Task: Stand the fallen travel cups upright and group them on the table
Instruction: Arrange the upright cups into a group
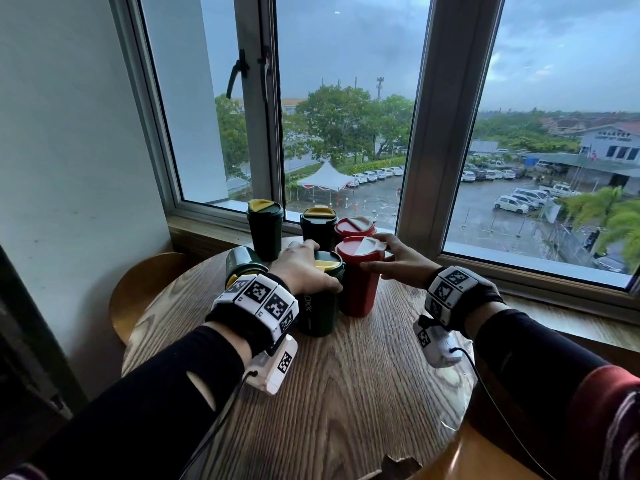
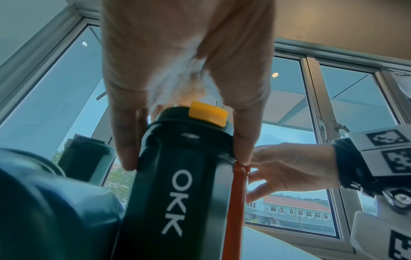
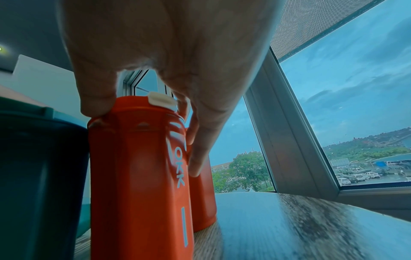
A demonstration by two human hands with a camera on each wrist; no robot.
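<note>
1. Window [image 1: 346,116]: spans the far side; its sill [image 1: 207,230] runs just behind the cups
2. Tabletop [image 1: 346,393]: round, wood-grained; all six cups sit toward its far edge
3. Left hand [image 1: 304,268]: reaches down from above, thumb and fingers [image 2: 124,140] clamped round the rim of the near green cup [image 1: 318,306], which stands upright and touches the near red cup [image 1: 358,282]
4. Right hand [image 1: 398,261]: fingers curled over the lid of the near red cup, holding it upright
5. Fallen green cup [image 1: 242,265]: lies on its side just left of the left wrist, not yet stood up; judged the one step outstanding
6. Standing group behind: far-left green cup [image 1: 265,233], middle green cup [image 1: 318,226], rear red cup [image 1: 355,226], all upright and close together
7. Risks, judged: the cups are tall and tightly packed, so a sideways push on either held cup could topple a neighbour; the left wrist gear sits beside the fallen green cup and could set it rolling toward the tabletop edge
</note>
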